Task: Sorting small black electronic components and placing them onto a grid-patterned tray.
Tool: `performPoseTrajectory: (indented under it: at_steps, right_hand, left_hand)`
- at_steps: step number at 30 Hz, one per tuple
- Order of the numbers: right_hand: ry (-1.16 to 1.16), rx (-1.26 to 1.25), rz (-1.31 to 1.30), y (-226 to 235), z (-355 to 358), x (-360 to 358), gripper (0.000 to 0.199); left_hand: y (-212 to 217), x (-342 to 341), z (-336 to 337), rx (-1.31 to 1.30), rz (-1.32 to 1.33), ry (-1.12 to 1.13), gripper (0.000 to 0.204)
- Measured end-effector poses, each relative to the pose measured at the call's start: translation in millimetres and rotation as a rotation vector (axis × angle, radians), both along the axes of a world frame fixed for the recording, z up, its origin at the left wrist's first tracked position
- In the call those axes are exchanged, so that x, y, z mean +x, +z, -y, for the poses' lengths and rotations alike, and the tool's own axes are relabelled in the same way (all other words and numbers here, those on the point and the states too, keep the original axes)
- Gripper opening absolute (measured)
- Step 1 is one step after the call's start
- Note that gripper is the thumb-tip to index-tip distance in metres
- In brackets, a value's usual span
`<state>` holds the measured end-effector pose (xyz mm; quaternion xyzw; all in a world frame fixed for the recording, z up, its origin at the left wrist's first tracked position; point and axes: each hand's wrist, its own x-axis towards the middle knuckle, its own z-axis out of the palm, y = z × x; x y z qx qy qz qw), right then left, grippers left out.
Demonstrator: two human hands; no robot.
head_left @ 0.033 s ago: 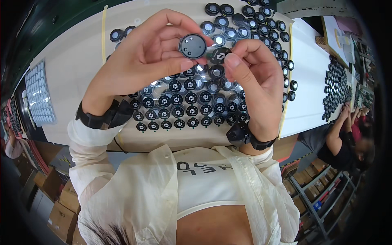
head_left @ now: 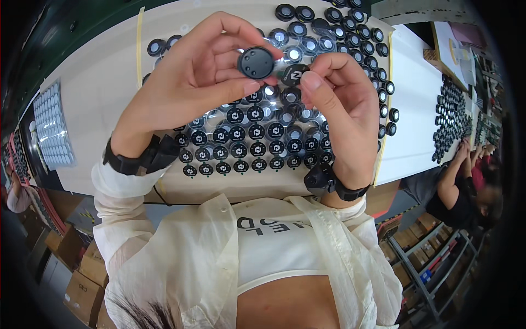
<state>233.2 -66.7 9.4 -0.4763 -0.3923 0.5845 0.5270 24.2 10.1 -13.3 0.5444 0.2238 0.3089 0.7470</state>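
Note:
Between the thumb and fingers of my left hand (head_left: 205, 82) is a round black plastic cap (head_left: 256, 62) with a raised rim and several small holes in its face. My right hand (head_left: 342, 101) pinches a round black sticker (head_left: 295, 75) with a white symbol by its right edge, thumb against forefinger. Sticker and cap are held close side by side, with a small gap between them. Beneath both hands, rows of similar round black stickers (head_left: 239, 149) lie on the table, with clear plastic and light-centred round parts (head_left: 290, 96) among them.
Many black round parts (head_left: 350, 38) stand at the far right of the beige table (head_left: 104, 82), bounded by yellow tape (head_left: 383, 118). To the left lies a sheet of pale round pieces (head_left: 53, 126). More black parts (head_left: 452, 118) and a co-worker's arm (head_left: 452, 172) are at right.
The cap in my left hand has shifted slightly left and tilted, so the bright spots in its holes have dimmed. My right hand holds the sticker in about the same place.

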Motion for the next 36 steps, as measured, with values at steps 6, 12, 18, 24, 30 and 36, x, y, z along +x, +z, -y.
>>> performPoseTrajectory:
  at_steps: [6, 12, 18, 24, 30, 36]
  right_hand:
    - [0.052, -0.005, -0.015, -8.5, -2.5, -7.0, 0.015]
    - [-0.006, 0.002, -0.125, -14.1, -2.6, -10.7, 0.018]
    - [-0.059, 0.046, -0.004, -15.1, -2.7, -12.3, 0.020]
    - [-0.088, 0.124, 0.075, -16.7, -1.8, -15.1, 0.016]
    - [-0.080, 0.130, 0.081, -17.0, -2.3, -15.8, 0.015]
    - [-0.085, 0.155, 0.106, -20.5, -2.7, -14.4, 0.014]
  left_hand:
    - [10.0, -0.8, 13.1, 0.176, -0.277, 0.156, 0.067]
    - [5.0, -5.0, 8.6, 0.392, -0.472, 0.083, 0.053]
    - [3.7, 5.8, 19.0, -0.006, -0.089, 0.227, 0.046]
    - [10.3, 7.7, 25.7, 0.165, -0.312, 0.244, 0.045]
    - [11.2, 11.0, 30.0, 0.178, -0.329, 0.312, 0.042]
    - [8.8, 12.6, 31.8, 0.212, -0.320, 0.320, 0.042]
